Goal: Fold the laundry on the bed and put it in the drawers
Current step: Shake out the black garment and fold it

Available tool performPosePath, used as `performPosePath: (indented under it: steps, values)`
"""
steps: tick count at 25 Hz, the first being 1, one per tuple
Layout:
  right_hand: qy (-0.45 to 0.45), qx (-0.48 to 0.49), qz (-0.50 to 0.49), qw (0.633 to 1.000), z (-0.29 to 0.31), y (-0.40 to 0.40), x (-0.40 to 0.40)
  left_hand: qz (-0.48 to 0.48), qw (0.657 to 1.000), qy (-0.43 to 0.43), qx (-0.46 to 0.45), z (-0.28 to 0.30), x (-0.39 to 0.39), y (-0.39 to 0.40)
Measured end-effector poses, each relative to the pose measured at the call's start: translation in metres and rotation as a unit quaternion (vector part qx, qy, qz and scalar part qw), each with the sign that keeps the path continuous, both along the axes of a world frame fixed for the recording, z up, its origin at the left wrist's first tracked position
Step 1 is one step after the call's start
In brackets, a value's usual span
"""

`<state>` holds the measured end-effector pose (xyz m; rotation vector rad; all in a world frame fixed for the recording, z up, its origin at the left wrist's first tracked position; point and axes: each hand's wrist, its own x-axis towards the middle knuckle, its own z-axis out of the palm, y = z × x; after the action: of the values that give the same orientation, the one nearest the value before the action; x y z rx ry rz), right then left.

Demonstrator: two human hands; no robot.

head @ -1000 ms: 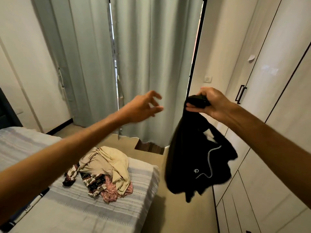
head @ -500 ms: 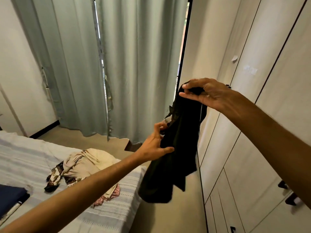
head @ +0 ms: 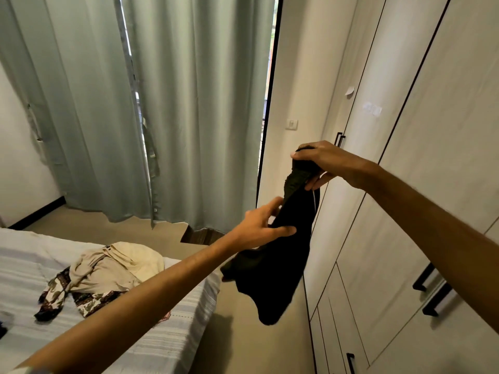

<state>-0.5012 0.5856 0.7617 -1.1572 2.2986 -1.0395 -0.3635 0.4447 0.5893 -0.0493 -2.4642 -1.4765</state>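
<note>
The black garment point(head: 272, 271) hangs in the air between the bed point(head: 167, 327) and the wardrobe point(head: 405, 184), clear of both, its lower end dangling above the floor. The right hand point(head: 324, 163) grips its bunched top edge, fingers curled over the cloth with the thumb below, so the fabric drops in a narrow twist from that fist. The left hand point(head: 259, 228) pinches the garment lower down along its left edge, thumb stretched across the front of the cloth and fingers behind it. A thin pale cord runs down the fabric just under the right hand. On the striped bedcover lies a small heap of other laundry: a cream garment point(head: 118, 263) on top of a dark patterned cloth point(head: 56, 295), with a bit of pink showing at the edge near the left forearm. Pale green curtains point(head: 172, 103) hang behind the bed, and the wardrobe doors carry black handles point(head: 429, 287).
</note>
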Motion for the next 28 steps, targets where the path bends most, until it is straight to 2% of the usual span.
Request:
performPosePath:
  steps: [2,5,8,9,10,11,12,13,14,16,17,21,22,24,26,27,28]
  values:
    - [-0.047,-0.036,-0.028,0.998,-0.006,0.005,-0.019,-0.071,0.995,-0.063,0.04,-0.021,-0.002,-0.005]
    - [-0.151,-0.094,-0.07,0.982,-0.015,0.017,-0.047,-0.177,0.973,-0.145,0.037,-0.051,0.005,-0.008]
    - [-0.226,-0.144,-0.119,0.956,-0.025,0.029,-0.071,-0.154,0.957,-0.246,0.003,-0.046,0.022,-0.003]
    - [-0.236,-0.142,-0.114,0.955,-0.028,0.031,-0.075,-0.157,0.955,-0.246,-0.046,-0.043,0.025,-0.001]
    - [-0.236,-0.129,-0.097,0.958,-0.032,0.032,-0.078,-0.158,0.945,-0.244,-0.15,-0.04,0.028,0.0]
    - [-0.226,-0.108,-0.074,0.965,-0.035,0.033,-0.08,-0.153,0.912,-0.247,-0.291,-0.033,0.031,0.003]
    - [-0.206,-0.083,-0.05,0.974,-0.038,0.033,-0.081,-0.124,0.863,-0.245,-0.423,-0.026,0.033,0.003]
    - [-0.179,-0.055,-0.033,0.982,-0.039,0.035,-0.081,-0.079,0.822,-0.22,-0.519,-0.018,0.036,0.0]
    - [-0.143,-0.026,-0.025,0.989,-0.041,0.038,-0.081,-0.032,0.797,-0.167,-0.58,-0.013,0.04,-0.006]
    - [-0.068,0.036,-0.023,0.997,-0.054,0.044,-0.086,0.033,0.757,-0.057,-0.65,-0.005,0.051,-0.023]
    - [-0.052,0.064,-0.02,0.996,-0.063,0.048,-0.09,0.045,0.74,-0.046,-0.67,-0.003,0.057,-0.031]
    - [-0.083,0.137,0.021,0.987,-0.112,0.05,-0.094,0.01,0.679,-0.192,-0.709,-0.007,0.076,-0.026]
    - [-0.047,0.156,0.016,0.987,-0.124,0.046,-0.092,-0.008,0.684,-0.209,-0.699,-0.013,0.079,-0.022]
    - [0.095,0.185,-0.03,0.978,-0.149,0.038,-0.085,-0.043,0.701,-0.202,-0.682,-0.026,0.084,-0.021]
    - [0.277,0.213,-0.057,0.935,-0.175,0.027,-0.078,-0.064,0.728,-0.095,-0.676,-0.046,0.094,-0.025]
    - [0.34,0.207,-0.06,0.915,-0.186,0.022,-0.076,-0.071,0.746,-0.034,-0.661,-0.055,0.098,-0.031]
    - [0.366,0.188,-0.065,0.909,-0.193,0.017,-0.077,-0.083,0.773,-0.01,-0.629,-0.062,0.102,-0.036]
